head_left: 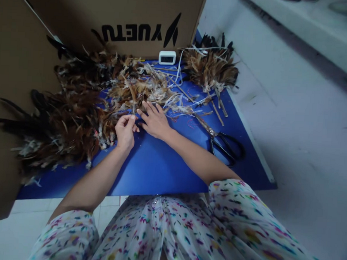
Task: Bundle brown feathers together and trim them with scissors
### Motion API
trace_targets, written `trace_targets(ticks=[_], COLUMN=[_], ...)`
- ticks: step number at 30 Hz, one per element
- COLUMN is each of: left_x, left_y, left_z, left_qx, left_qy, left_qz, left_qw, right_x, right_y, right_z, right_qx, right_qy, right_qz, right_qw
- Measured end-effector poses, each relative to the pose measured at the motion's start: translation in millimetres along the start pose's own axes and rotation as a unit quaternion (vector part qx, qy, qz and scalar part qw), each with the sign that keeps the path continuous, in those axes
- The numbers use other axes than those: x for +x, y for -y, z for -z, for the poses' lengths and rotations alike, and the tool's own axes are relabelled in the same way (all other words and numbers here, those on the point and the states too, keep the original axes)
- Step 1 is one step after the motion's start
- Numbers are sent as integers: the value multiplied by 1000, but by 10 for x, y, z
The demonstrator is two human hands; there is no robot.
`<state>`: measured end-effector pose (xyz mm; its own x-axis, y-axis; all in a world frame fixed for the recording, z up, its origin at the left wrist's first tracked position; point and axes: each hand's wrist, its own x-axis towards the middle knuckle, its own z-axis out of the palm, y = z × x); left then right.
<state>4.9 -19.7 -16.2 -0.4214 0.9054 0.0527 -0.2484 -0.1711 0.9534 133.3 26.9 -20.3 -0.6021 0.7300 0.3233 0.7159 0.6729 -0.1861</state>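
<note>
White garment (pixel 185 231) with multicoloured speckles, bare forearms

Soft, fluffy brown feathers (pixel 84 113) lie on a smooth, matt blue board (pixel 160 168), beside scissors (pixel 223 144) with bright metal blades and glossy black handles, thin wooden sticks (pixel 216 111), and matt corrugated cardboard box (pixel 133 15).
</note>
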Motion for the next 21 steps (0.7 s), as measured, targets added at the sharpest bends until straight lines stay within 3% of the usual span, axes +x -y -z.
trace_targets(ticks=[6,14,21], left_x=[38,35,31], left_y=[13,9,29], left_z=[17,10,7], left_qx=[-12,-14,-1], left_qy=[-4,-21,-6], left_qz=[-1,3,-8], left_qw=[1000,1000,1000], right_x=[50,-338,-587], right_y=[-31,65,79], right_z=[-110,113,250], right_qx=[-5,0,112], right_qy=[30,8,-51], right_qz=[-18,46,38], right_qw=[999,999,992])
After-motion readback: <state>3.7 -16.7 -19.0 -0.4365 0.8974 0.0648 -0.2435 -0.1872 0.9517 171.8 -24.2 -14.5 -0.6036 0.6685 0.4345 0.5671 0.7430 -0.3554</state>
